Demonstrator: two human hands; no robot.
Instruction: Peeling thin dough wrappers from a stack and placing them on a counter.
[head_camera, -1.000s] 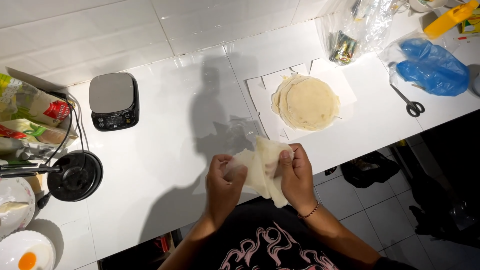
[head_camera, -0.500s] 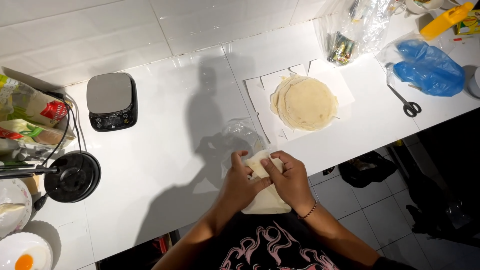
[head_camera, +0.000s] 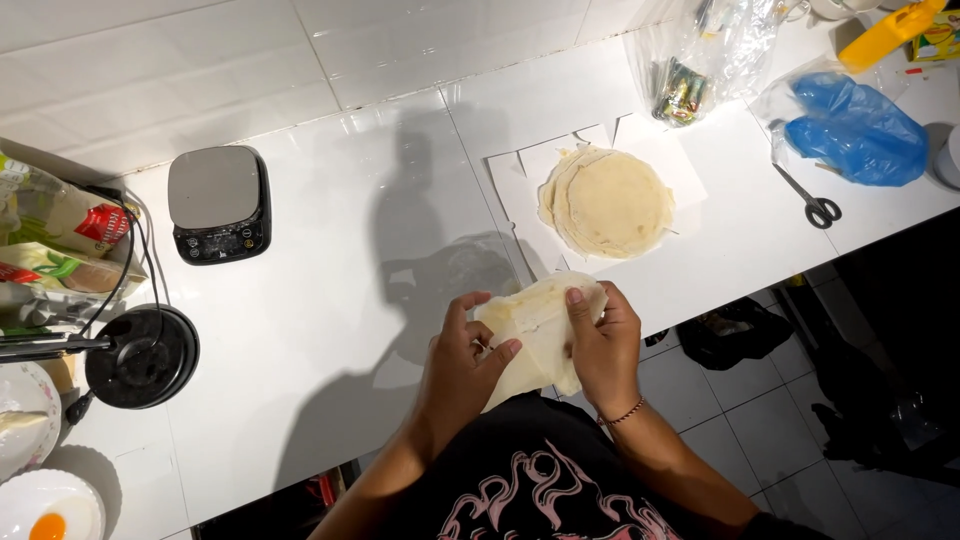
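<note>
From the head camera I see both hands working a pale, thin folded wrapper (head_camera: 535, 335) at the near edge of the white tiled surface (head_camera: 330, 300), held just above the edge and close to the body. My left hand (head_camera: 462, 360) grips the wrapper's left side, its fingers (head_camera: 500, 352) curled and pinching the sheet from the side, the thumb across the front. My right hand (head_camera: 605, 345) clasps the right side, fingers (head_camera: 575, 300) pressed together over the top fold, a thin bracelet at the wrist. The lower part of the wrapper hangs down between the two hands, past the surface's edge.

Farther back and to the right, well apart from the hands, a stack of round flat wrappers (head_camera: 610, 203) lies on white paper sheets (head_camera: 520, 190). Right of that, a pair of scissors (head_camera: 810, 200) lies closed on the surface, just beside a blue plastic bag (head_camera: 855, 130). A clear plastic bag (head_camera: 705, 55) with small packets inside stands behind the stack, and a yellow container (head_camera: 885, 35) shows at the top right corner.

On the left, a small digital scale (head_camera: 217, 203) with a grey top sits near the wall. Nearer, a black round pan (head_camera: 142, 357) rests beside food packages (head_camera: 55, 240). A white bowl with a raw egg yolk (head_camera: 50, 510) sits at the bottom left corner, just beside a white plate (head_camera: 25, 420).
</note>
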